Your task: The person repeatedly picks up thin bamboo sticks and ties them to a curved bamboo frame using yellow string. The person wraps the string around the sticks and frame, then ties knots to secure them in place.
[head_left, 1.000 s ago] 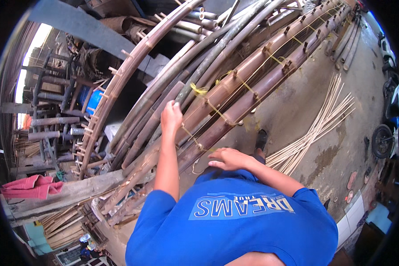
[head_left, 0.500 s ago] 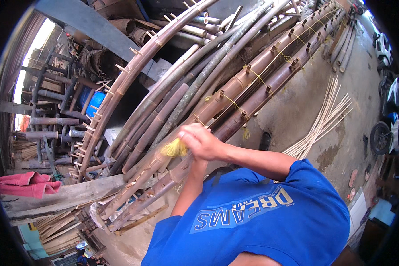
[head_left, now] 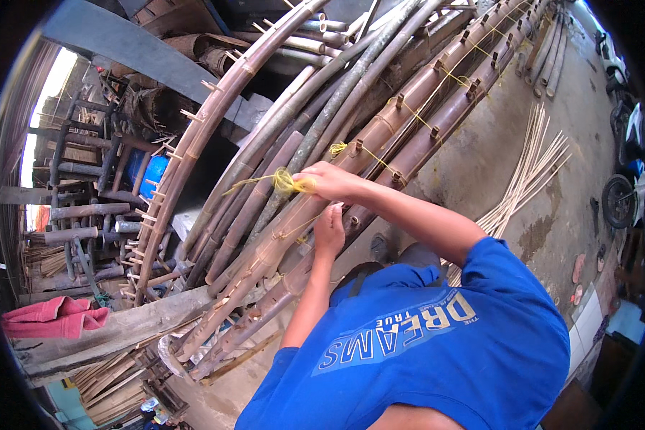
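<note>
A row of long brown bamboo poles [head_left: 408, 115] with short pegs, lashed side by side, runs from lower left to upper right. My right hand [head_left: 333, 183] is closed on a loose bundle of yellow string [head_left: 287, 180], drawn taut above the poles. Just below it, my left hand [head_left: 330, 231] lies against a pole and pinches a thin strand of the same string that runs along the bamboo. More yellow ties [head_left: 448, 75] hold the poles together farther up. My blue shirt fills the lower right.
Thin pale bamboo strips [head_left: 530, 172] lie fanned on the concrete floor at the right. A motorbike [head_left: 623, 193] stands at the right edge. At lower left are a grey wooden beam [head_left: 115, 333] and a red cloth [head_left: 54, 315]; stacked poles and a blue barrel [head_left: 150, 172] lie behind.
My left hand came down from higher on the poles. Both hands met at the yellow string, and my right hand now pulls the bundle up and left while the left sits below it.
</note>
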Demonstrator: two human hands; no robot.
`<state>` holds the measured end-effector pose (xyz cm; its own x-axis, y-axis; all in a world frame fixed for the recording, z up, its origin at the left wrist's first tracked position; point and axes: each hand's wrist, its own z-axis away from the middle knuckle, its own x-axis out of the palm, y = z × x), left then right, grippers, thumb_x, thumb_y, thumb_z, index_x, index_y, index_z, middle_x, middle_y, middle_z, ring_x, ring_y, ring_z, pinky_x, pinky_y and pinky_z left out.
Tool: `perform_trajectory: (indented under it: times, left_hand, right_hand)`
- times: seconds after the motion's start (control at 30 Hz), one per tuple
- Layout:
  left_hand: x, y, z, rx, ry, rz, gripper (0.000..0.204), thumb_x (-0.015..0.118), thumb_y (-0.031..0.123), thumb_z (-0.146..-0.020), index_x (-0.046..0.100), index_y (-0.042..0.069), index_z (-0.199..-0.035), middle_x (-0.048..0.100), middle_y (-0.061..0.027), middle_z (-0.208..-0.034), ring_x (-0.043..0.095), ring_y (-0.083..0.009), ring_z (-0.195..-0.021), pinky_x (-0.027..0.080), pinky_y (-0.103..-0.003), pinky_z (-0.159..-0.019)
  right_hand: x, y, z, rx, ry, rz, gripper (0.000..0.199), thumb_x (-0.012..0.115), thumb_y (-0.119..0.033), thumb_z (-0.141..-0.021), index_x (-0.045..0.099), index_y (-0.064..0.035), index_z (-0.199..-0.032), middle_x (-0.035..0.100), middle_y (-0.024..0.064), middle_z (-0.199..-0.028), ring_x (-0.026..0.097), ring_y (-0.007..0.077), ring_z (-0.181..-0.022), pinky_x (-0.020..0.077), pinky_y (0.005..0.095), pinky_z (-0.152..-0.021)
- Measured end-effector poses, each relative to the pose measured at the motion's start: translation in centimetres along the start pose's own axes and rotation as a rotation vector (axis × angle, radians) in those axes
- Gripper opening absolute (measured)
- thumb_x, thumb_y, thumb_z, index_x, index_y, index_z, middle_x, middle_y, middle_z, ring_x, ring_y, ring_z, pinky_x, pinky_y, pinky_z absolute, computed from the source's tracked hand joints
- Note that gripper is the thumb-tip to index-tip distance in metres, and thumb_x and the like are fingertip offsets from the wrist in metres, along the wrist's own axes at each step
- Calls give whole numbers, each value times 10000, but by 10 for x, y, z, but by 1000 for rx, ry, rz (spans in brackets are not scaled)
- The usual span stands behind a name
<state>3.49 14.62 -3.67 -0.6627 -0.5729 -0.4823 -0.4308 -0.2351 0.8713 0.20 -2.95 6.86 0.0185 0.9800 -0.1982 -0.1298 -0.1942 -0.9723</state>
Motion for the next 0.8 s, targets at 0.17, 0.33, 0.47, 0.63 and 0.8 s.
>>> perform_trajectory:
  times: [0.17,0.33,0.47,0.63,0.8]
  left_hand:
    - [-12,37,-12,19,-149,-83,273,536,184,-1019,683,-16,-1131,720,-205,-987,721,-317,-917,542,-359,-804]
    - [-41,90,-72,164,27,169,205,552,116,-1020,693,-31,-998,684,-60,-789,652,-116,-722,522,-271,-679]
    - [-43,-8,-153,11,61,-69,374,477,295,-1044,697,-6,-1018,693,-137,-794,676,-263,-742,524,-373,-698]
    - [-22,-36,-198,-1,-445,-945,467,504,424,-979,707,11,-1058,684,-266,-1076,640,-449,-1056,515,-510,-899]
    - [55,157,-206,19,-328,-1197,462,536,444,-979,733,28,-942,697,-252,-917,668,-445,-903,518,-528,-777]
  right_hand:
    - [77,67,134,-180,-74,465,324,514,-225,-939,620,3,-735,645,214,-713,610,434,-695,510,483,-731]
    - [101,86,121,-182,67,235,362,545,-264,-918,630,-6,-679,622,228,-692,610,414,-673,497,485,-741]
    - [90,85,141,-357,102,312,379,548,-261,-928,604,-13,-647,605,207,-672,609,385,-696,480,472,-777]
    - [59,81,178,-332,321,107,293,543,-252,-994,671,-2,-908,672,173,-977,633,337,-977,432,456,-1027]
    - [4,176,255,114,662,157,360,564,-267,-962,643,-23,-1213,630,197,-1228,573,362,-1190,439,461,-1043]
